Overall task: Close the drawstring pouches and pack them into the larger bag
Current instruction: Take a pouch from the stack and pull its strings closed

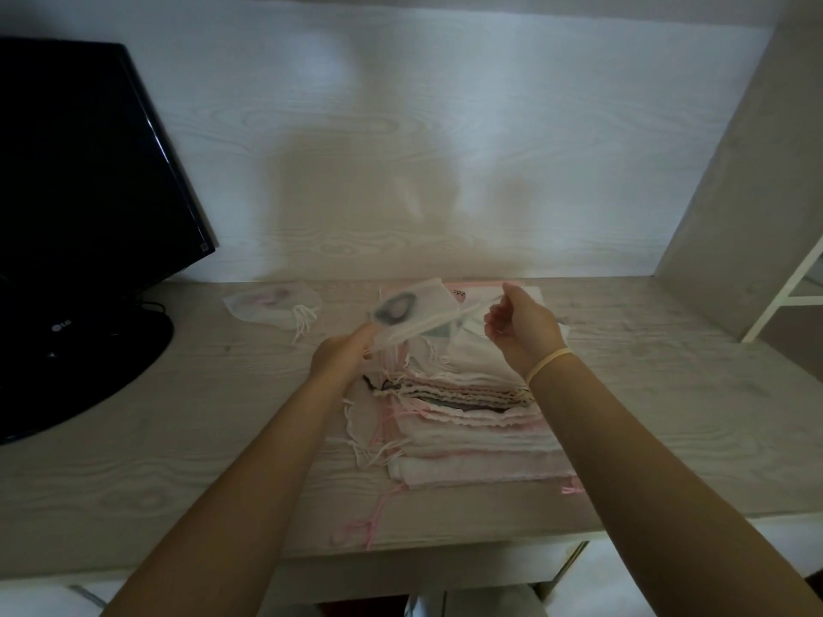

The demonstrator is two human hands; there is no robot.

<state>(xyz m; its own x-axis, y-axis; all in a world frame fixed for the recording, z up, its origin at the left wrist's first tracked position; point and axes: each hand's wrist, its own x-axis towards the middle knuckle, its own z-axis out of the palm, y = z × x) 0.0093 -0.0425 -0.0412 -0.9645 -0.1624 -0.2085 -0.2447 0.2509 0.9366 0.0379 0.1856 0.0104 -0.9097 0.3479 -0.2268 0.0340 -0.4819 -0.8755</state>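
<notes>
Both grips are up over the bench (187, 443): my left hand (343, 356) pinches the lower edge of a sheer white pouch (412, 311), and my right hand (519, 325) has its fingers curled round the pouch's drawstring (472, 307), which runs taut from the pouch mouth to that hand. A pale band (547, 362) sits on the right wrist. I can make out a dark oval shape through the pouch fabric, though I cannot tell what it is.

For writing, I read "LG" on the base of the black monitor (80, 171) at the left; a small sticker on its lower bezel corner is too small to read. Some dark print shows on a pink sheet (463, 289) at the back of the bench, also illegible.

I see a pale bench with a wood grain, backed by a white grained wall panel (445, 149), with a grey upright panel (730, 171) at the right.

Directly beneath my hands lies a stack of pouches (472, 420), white and pink, with frilled edges and loose strings trailing off the left side. A pink cord (372, 523) hangs near the front edge of the bench. Another filled pouch (271, 302) lies apart, to the left of the held one and behind my left hand, its strings spread toward the front.
</notes>
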